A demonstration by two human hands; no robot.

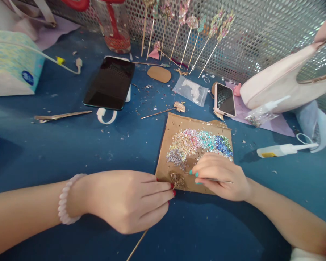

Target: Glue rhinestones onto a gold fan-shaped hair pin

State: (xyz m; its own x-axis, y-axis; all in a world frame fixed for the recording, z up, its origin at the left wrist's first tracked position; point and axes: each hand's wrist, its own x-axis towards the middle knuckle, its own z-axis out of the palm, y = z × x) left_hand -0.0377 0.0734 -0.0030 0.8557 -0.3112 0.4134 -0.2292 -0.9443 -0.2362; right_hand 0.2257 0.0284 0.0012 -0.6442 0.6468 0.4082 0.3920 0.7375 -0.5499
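Note:
My left hand [127, 201], wearing a pale beaded bracelet, pinches a thin stick [137, 244] just below a small fan-shaped openwork ornament [177, 179]. That ornament lies over the near edge of a cardboard piece [163, 145]. Between the closed fingertips of my right hand [220, 177] is a slim metal tool [225, 181], its tip just right of the ornament; its exact kind is partly hidden. Beyond the hands, small glittering rhinestones [190, 139] are spread over the cardboard in colour groups, from grey and yellow through pink and turquoise to blue and green.
Several decorated sticks [179, 40] lean along a perforated metal panel [250, 47]. A tablet [111, 83], a phone [225, 98], a zip bag [190, 90] and another decorated stick [159, 113] lie beyond the cardboard. Glue bottle [279, 150] and handbag [277, 79] are right; tweezers [65, 115] and tissue pack [13, 65] left.

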